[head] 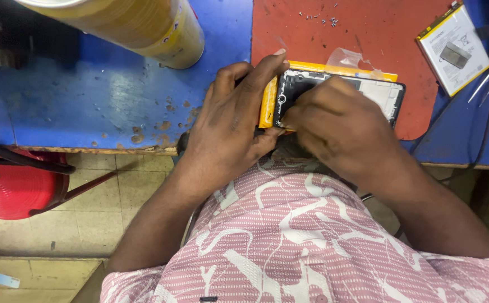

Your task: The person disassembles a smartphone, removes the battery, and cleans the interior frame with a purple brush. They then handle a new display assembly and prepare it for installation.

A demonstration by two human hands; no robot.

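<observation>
An opened phone (382, 92) with its back removed lies on a yellow block (269, 101) at the near edge of a red mat (368, 33). My left hand (230, 126) grips the left end of the phone and block, with the index finger stretched over the top edge. My right hand (340, 123) presses down on the phone's middle, fingers curled over its inner frame. A scrap of clear film (345, 57) sticks up behind the phone.
A phone battery (455, 47) lies at the mat's right, with tweezers (483, 84) beside it. Tiny screws (326, 19) are scattered at the mat's far edge. A yellow cylinder (143, 25) lies on the blue bench (87, 95). A red stool (14, 185) stands lower left.
</observation>
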